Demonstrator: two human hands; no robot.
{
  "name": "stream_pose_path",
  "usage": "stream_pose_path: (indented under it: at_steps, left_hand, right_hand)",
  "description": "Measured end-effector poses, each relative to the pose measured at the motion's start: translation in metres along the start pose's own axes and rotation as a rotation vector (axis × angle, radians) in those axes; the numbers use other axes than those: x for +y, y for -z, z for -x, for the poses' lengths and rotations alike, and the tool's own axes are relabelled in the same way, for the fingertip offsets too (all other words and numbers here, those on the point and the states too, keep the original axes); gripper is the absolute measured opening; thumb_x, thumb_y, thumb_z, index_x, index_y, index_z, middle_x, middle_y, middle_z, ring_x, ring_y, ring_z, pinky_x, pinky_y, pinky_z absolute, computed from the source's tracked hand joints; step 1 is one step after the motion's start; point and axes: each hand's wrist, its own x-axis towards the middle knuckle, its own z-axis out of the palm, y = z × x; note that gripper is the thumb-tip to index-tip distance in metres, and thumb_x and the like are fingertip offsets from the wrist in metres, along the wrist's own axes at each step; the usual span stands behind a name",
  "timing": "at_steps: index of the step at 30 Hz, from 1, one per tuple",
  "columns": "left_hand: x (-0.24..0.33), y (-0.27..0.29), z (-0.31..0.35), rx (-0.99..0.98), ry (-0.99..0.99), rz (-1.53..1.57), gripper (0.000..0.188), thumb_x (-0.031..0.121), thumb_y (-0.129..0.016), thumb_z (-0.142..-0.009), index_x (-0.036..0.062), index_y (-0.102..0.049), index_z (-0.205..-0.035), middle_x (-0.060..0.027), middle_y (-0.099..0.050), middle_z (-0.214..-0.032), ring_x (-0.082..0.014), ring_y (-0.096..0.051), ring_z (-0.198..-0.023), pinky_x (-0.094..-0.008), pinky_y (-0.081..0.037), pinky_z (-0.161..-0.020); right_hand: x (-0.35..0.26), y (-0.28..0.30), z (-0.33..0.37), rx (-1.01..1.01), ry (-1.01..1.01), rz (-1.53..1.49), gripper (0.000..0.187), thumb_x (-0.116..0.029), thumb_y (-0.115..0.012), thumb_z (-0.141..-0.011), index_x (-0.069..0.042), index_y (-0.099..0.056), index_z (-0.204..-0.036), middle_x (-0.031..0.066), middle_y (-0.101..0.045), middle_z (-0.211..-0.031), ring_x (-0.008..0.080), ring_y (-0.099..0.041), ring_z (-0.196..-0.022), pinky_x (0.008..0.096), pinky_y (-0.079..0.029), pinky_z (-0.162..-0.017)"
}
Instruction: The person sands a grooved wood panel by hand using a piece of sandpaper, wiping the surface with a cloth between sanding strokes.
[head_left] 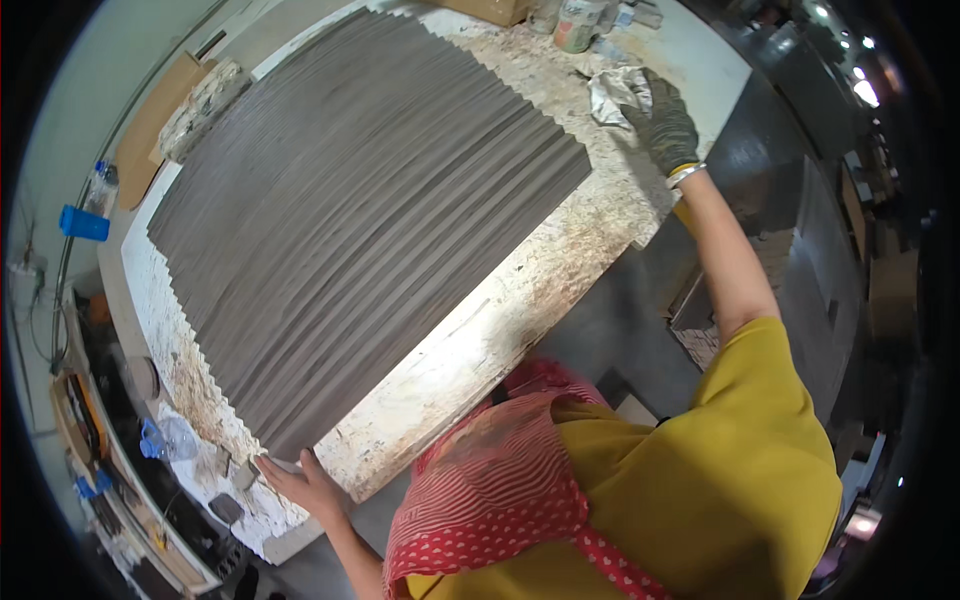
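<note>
We are seeing the tabletop (pixel 450 360) brightly lit, with glare whitening a patch along its near edge, while the grey strips (pixel 370 230) are looking duller. Beyond its right edge, the floor (pixel 590 305) is falling into dimness and small lights (pixel 865 93) are flaring white. The fisheye lens is bending the tabletop's edges, black is filling our view's corners, and outlying details are blurring.

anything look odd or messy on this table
Yes: the white tabletop is blotched with brown beside the gray strips, so it looks dirty. Also mismatched: the right hand, holding a crumpled white wad, wears a dark glove, while the left hand is bare.
</note>
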Motion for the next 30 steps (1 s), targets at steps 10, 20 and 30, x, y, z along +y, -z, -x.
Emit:
stream_pose_path:
  at_steps: [10,20,30]
  left_hand:
    - [0.227,-0.011,0.019,-0.312,-0.498,0.442,0.029,0.01,-0.067,-0.083,0.005,-0.064,-0.111,-0.0124,-0.062,-0.114,-0.031,-0.059,-0.105,-0.0403,-0.048,-0.088]
    - [0.226,-0.026,-0.008,-0.393,-0.596,0.456,0.028,0.009,-0.067,-0.082,0.0063,-0.064,-0.11,-0.0095,-0.063,-0.107,-0.0298,-0.06,-0.095,-0.0399,-0.048,-0.082]
    - [0.214,-0.05,-0.019,-0.241,-0.899,0.417,0.025,0.009,-0.068,-0.08,0.0098,-0.066,-0.105,-0.0053,-0.062,-0.108,-0.0256,-0.059,-0.095,-0.0378,-0.046,-0.079]
  right_hand:
    - [0.04,-0.045,-0.033,0.09,0.259,0.191,0.043,-0.041,-0.057,-0.09,-0.007,-0.063,-0.115,0.0169,-0.059,-0.121,0.0345,-0.056,-0.111,0.043,-0.046,-0.091]
    - [-0.005,0.039,0.007,-0.381,0.077,-0.429,0.044,-0.033,-0.065,-0.088,-0.007,-0.059,-0.122,0.0179,-0.053,-0.134,0.0312,-0.056,-0.116,0.0381,-0.046,-0.098]
    - [-0.096,0.044,0.047,-0.074,0.066,-1.074,0.043,-0.01,-0.068,-0.085,-0.004,-0.055,-0.126,0.016,-0.06,-0.119,0.0236,-0.061,-0.107,0.0353,-0.049,-0.095]
